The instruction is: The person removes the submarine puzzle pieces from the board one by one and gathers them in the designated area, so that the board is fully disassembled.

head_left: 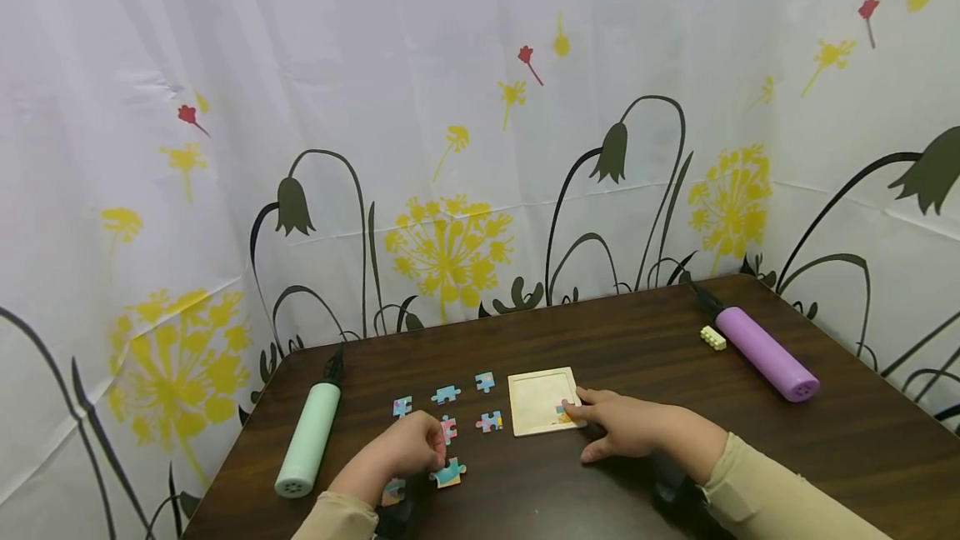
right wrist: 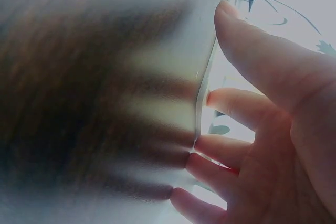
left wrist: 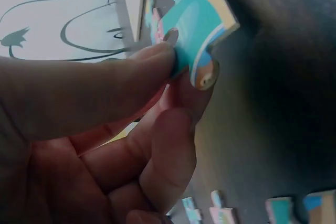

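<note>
Between thumb and fingertips, my left hand [head_left: 408, 446] pinches a teal jigsaw piece [left wrist: 195, 19] with a tan edge, tilted in the left wrist view. My right hand [head_left: 630, 423] rests at the right side of a square wooden puzzle tray [head_left: 528, 407], its fingers fairly straight and touching the tray's edge. One orange and teal jigsaw piece [head_left: 562, 416] lies in the tray's lower right corner, partly covered by a fingertip. Around the left hand lie a pink piece [head_left: 448, 430] and an orange-blue piece [head_left: 393, 490], partly hidden by that hand.
Several blue jigsaw pieces [head_left: 446, 394] lie loose on the dark wooden table [head_left: 600, 340], left of the tray. A mint-green hand pump [head_left: 309, 436] stands off to the left. A purple hand pump [head_left: 765, 352] and a small cream block [head_left: 713, 337] are at the right.
</note>
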`<state>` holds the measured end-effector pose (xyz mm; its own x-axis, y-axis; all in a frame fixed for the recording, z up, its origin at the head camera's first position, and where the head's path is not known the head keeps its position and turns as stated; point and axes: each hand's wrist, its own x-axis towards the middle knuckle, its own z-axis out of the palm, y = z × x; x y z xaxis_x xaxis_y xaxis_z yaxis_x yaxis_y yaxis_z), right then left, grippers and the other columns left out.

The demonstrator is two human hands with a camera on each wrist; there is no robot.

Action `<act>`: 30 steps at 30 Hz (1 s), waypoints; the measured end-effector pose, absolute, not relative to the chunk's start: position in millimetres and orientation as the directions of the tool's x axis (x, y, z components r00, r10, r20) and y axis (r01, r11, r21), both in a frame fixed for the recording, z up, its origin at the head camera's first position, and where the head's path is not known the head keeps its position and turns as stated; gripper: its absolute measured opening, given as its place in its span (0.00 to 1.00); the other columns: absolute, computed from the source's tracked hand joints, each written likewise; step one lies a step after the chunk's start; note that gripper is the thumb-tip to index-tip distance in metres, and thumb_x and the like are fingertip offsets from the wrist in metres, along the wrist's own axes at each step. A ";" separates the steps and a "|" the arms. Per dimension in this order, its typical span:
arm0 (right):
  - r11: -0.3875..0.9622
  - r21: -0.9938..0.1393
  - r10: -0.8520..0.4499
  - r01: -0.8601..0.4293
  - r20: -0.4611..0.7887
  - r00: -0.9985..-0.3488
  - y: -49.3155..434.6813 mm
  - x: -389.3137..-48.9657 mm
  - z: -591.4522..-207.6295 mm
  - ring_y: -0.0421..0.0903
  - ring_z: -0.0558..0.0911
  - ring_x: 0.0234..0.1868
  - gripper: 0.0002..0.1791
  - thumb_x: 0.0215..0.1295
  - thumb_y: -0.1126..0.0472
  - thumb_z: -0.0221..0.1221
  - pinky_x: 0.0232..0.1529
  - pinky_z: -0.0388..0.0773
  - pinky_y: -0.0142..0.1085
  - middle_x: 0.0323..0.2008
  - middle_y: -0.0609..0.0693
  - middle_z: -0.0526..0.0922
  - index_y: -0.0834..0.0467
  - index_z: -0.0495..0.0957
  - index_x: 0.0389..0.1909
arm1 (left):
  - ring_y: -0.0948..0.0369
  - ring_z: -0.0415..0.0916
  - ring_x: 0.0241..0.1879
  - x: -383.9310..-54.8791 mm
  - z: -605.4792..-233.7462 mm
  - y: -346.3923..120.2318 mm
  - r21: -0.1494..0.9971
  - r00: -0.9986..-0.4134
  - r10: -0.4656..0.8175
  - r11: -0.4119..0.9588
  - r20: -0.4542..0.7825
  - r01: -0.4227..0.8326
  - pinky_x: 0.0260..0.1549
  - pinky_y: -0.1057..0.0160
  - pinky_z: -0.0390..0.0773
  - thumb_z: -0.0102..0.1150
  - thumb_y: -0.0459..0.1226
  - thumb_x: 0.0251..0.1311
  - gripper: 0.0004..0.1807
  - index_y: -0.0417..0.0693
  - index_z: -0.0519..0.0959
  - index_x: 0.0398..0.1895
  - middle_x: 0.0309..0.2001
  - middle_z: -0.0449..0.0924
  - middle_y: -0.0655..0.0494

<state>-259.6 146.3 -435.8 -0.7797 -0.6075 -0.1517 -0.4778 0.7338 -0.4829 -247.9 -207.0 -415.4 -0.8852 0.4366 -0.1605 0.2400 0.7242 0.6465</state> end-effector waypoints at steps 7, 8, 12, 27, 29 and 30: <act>0.733 -0.490 -0.607 -0.472 -0.156 -0.779 146.7 -260.4 -436.3 0.65 0.56 0.71 0.43 0.59 0.45 0.68 0.64 0.59 0.58 0.73 0.65 0.54 0.56 0.64 0.73 | 0.59 0.67 0.22 -247.9 -420.3 -202.6 0.565 -0.909 0.392 0.786 -0.143 0.250 0.22 0.60 0.68 0.68 0.22 0.46 0.11 0.42 0.76 0.18 0.20 0.72 0.57; 0.733 -0.491 -0.606 -0.472 -0.156 -0.780 146.7 -260.5 -436.5 0.65 0.56 0.71 0.43 0.59 0.45 0.68 0.64 0.59 0.58 0.73 0.65 0.54 0.56 0.64 0.73 | 0.59 0.67 0.22 -248.5 -420.4 -201.0 0.548 -0.915 0.380 0.798 -0.137 0.250 0.22 0.60 0.67 0.69 0.24 0.46 0.12 0.43 0.76 0.18 0.21 0.72 0.57; 0.733 -0.488 -0.606 -0.474 -0.152 -0.781 146.7 -260.8 -437.1 0.65 0.56 0.71 0.43 0.59 0.45 0.68 0.64 0.59 0.58 0.74 0.65 0.54 0.56 0.64 0.73 | 0.59 0.66 0.21 -253.1 -415.2 -189.3 0.507 -0.931 0.352 0.821 -0.091 0.261 0.22 0.60 0.67 0.72 0.27 0.46 0.13 0.46 0.75 0.20 0.21 0.71 0.58; 0.719 -0.506 -0.617 -0.477 -0.149 -0.772 148.5 -260.5 -436.5 0.66 0.56 0.71 0.42 0.60 0.46 0.67 0.63 0.60 0.59 0.74 0.63 0.54 0.55 0.65 0.72 | 0.58 0.72 0.27 -286.3 -404.9 -75.0 0.507 -0.901 0.426 0.796 -0.083 0.329 0.29 0.57 0.73 0.74 0.33 0.47 0.15 0.44 0.81 0.38 0.28 0.76 0.55; 0.713 -0.506 -0.624 -0.485 -0.142 -0.768 149.0 -259.9 -435.3 0.66 0.56 0.71 0.42 0.60 0.46 0.67 0.63 0.60 0.59 0.74 0.63 0.54 0.55 0.65 0.72 | 0.57 0.73 0.31 -289.2 -408.4 -60.9 0.498 -0.899 0.427 0.803 -0.100 0.326 0.33 0.56 0.74 0.75 0.34 0.47 0.17 0.45 0.81 0.40 0.34 0.79 0.53; 0.710 -0.504 -0.628 -0.491 -0.138 -0.766 149.1 -259.5 -434.9 0.66 0.56 0.71 0.42 0.60 0.46 0.67 0.63 0.60 0.59 0.74 0.64 0.54 0.56 0.65 0.72 | 0.57 0.73 0.33 -290.7 -410.9 -55.4 0.490 -0.896 0.430 0.807 -0.106 0.329 0.35 0.55 0.75 0.76 0.34 0.47 0.17 0.46 0.81 0.41 0.37 0.80 0.52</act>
<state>-259.5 149.1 -434.9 -0.7663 -0.6276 -0.1376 -0.4912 0.7103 -0.5041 -290.7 -55.4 -410.9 -0.8964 0.4303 -0.1061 0.3293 0.8070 0.4901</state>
